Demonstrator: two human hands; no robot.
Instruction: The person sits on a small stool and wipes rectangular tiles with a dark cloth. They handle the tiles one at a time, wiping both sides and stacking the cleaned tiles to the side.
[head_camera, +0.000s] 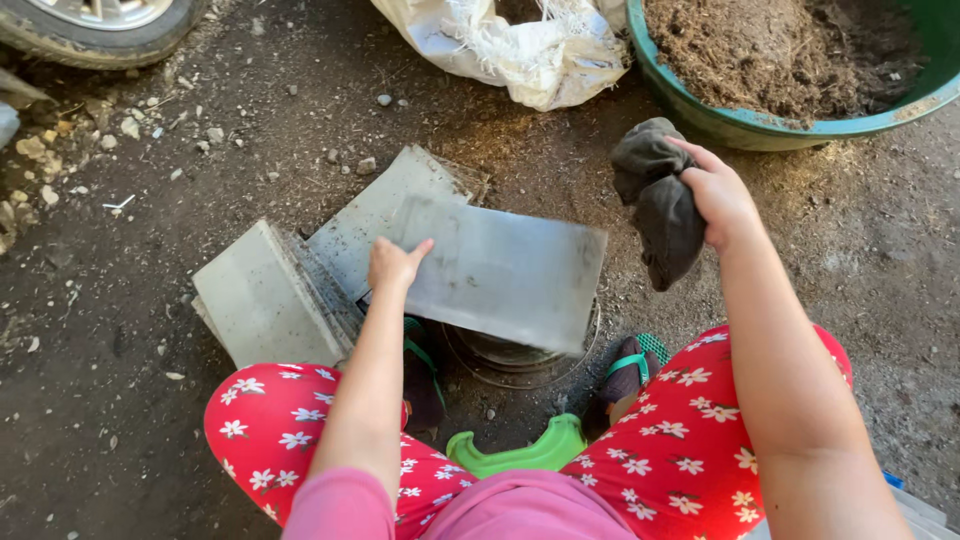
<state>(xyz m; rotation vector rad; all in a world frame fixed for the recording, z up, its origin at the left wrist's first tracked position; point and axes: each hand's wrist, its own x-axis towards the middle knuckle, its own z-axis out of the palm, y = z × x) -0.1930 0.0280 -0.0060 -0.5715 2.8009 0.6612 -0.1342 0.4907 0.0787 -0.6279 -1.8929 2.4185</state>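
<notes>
My left hand (393, 263) grips the left edge of a flat grey rectangular panel (500, 270), held tilted above the ground in front of my knees. My right hand (722, 196) is raised to the right of it and closed on a crumpled dark grey cloth (660, 200), which hangs clear of the panel. Below the panel lies a round metal dish (515, 358) on the dirt. Two more grey panels (265, 300) lie stacked on the ground to the left, one partly under the held panel.
A green tub of brown soil (790, 60) stands at the top right, a white woven sack (520, 45) beside it. A vehicle tyre (95, 30) sits at the top left. I sit on a low green stool (520, 452), feet in sandals on gravelly dirt.
</notes>
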